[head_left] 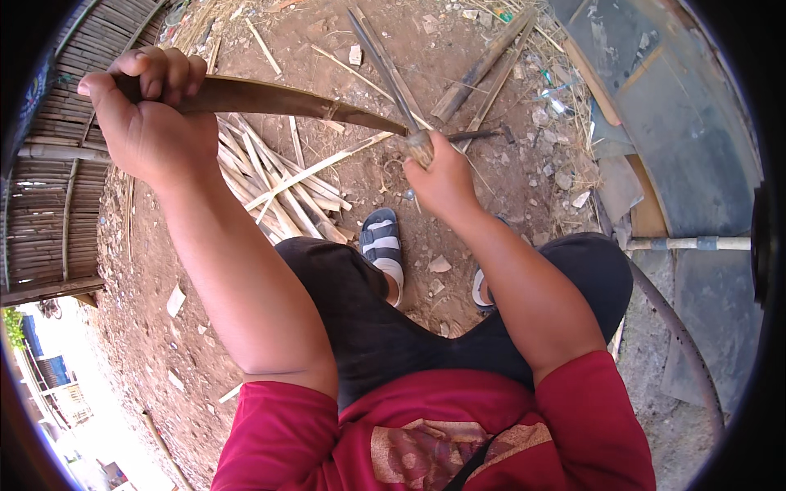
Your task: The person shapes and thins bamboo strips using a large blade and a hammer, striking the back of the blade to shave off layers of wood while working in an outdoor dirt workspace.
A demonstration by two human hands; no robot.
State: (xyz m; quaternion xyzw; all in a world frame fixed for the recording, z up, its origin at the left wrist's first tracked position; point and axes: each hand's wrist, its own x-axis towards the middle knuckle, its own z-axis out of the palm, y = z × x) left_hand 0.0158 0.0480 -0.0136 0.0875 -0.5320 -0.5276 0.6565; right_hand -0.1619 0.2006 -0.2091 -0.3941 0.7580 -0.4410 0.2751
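Note:
My left hand (147, 114), raised at the upper left, is closed around one end of a long, brown, slightly curved bamboo strip (270, 96). The strip slants down to the right and meets a long-bladed knife (386, 74) close to its handle. My right hand (446, 180) grips the knife's pale handle (419, 149) in front of my knees, and the narrow dark blade points away from me. A thin dark stick (483, 133) shows just past the handle; whether it belongs to the strip I cannot tell.
Split pale bamboo pieces (282, 184) lie heaped on the dirt ground beyond my left knee. Thicker poles (483, 69) rest farther out. Grey sheets (688, 123) stand at the right, and a bamboo-slat wall (53, 204) at the left. My sandalled foot (381, 241) is near the heap.

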